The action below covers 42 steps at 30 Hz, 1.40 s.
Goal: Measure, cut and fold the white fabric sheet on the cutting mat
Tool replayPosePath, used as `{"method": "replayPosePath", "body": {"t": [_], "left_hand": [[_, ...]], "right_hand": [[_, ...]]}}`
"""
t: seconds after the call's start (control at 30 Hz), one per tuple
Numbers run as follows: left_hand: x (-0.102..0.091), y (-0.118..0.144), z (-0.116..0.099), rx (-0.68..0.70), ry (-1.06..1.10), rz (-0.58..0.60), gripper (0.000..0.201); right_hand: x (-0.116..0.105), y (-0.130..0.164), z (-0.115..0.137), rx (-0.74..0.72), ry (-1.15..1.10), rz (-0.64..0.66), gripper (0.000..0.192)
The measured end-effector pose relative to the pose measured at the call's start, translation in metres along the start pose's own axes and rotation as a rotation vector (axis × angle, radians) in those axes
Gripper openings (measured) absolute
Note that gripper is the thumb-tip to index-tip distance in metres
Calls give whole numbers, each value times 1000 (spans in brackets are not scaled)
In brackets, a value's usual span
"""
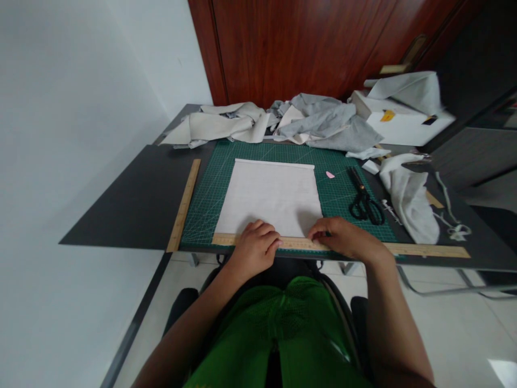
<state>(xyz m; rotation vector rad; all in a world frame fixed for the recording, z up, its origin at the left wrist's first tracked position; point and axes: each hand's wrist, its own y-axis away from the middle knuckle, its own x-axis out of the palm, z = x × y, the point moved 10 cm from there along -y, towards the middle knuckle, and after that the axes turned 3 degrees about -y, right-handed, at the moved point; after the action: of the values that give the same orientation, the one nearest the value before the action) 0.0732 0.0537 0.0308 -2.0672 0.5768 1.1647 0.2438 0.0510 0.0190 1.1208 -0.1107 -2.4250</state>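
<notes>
We press a long wooden ruler (424,249) flat along the near edge of a smooth white fabric (271,195) rectangle lying on the gridded green mat (210,199); our left hand (255,249) is curled with knuckles on the ruler, gripping nothing, and our right hand (347,237) pinches fingertips at the fabric's near right corner. Black scissors (364,203), a pink chalk (330,174), a second ruler (184,205) and crumpled grey cloth (327,121) lie around; the ruler markings are too small to read.

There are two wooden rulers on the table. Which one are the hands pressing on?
The long wooden ruler along the near edge of the green cutting mat, under the left hand and right hand. The other ruler lies untouched along the mat's left side.
</notes>
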Motion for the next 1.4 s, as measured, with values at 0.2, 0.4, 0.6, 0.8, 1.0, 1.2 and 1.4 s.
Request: {"method": "replayPosePath", "body": {"t": [0.2, 0.4, 0.6, 0.8, 1.0, 1.2, 1.4], "left_hand": [[-1, 0, 0, -3, -5, -9, 14], [-1, 0, -1, 4, -22, 0, 14], [-1, 0, -2, 4, -33, 0, 14], [1, 2, -1, -4, -34, -2, 14], [4, 4, -2, -28, -58, 44, 15], [6, 7, -4, -41, -84, 95, 19], [10, 11, -5, -22, -95, 81, 22]], "right_hand": [[-1, 1, 3, -5, 11, -4, 28], [-3, 1, 5, -16, 31, -11, 26], [-2, 1, 5, -9, 42, 3, 27], [0, -1, -1, 4, -2, 8, 27], [5, 1, -5, 10, -8, 22, 27], [18, 0, -25, 29, -53, 92, 28], [21, 0, -40, 104, -92, 43, 27]]}}
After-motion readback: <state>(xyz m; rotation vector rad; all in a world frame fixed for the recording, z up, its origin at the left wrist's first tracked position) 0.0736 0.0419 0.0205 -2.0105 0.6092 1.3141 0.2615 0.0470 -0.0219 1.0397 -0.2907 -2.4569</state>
